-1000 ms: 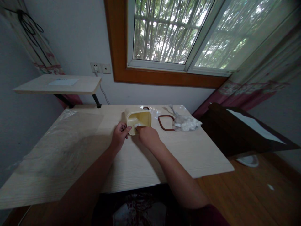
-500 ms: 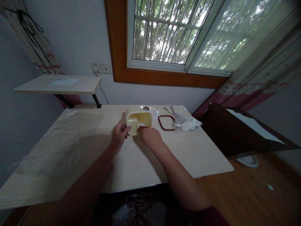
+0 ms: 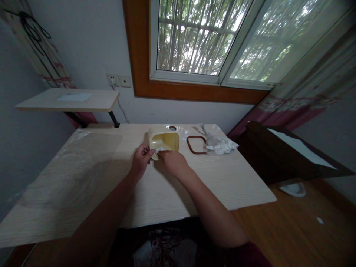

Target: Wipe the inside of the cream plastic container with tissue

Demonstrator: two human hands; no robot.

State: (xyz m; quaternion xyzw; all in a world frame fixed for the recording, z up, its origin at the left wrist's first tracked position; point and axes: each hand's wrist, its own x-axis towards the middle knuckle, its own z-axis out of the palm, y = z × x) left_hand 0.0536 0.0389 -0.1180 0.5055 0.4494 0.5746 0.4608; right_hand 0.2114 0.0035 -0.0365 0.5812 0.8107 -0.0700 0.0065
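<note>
A pale yellow container (image 3: 172, 140) lies tipped on the table, its opening facing me. My left hand (image 3: 141, 159) grips its lower left rim between thumb and fingers. At the lower front of the opening, my right hand (image 3: 172, 161) pinches a small white wad (image 3: 159, 149), which looks like tissue or cloth, against the inside near my left thumb. Right of the container lies a reddish-brown ring with rounded corners (image 3: 196, 153). A clear plastic bag with white crumpled contents (image 3: 221, 145) touches the ring's right side.
Thin clear plastic film (image 3: 83, 167) covers the left part of the wooden table (image 3: 228, 185). A small raised shelf (image 3: 97, 100) with a paper label stands at the back left. Beyond the table's right edge is a dark piece of furniture (image 3: 261, 159).
My right hand has moved left and slightly down inside the container's opening with the white wad, closer to my left thumb. My left hand and the container have stayed in place.
</note>
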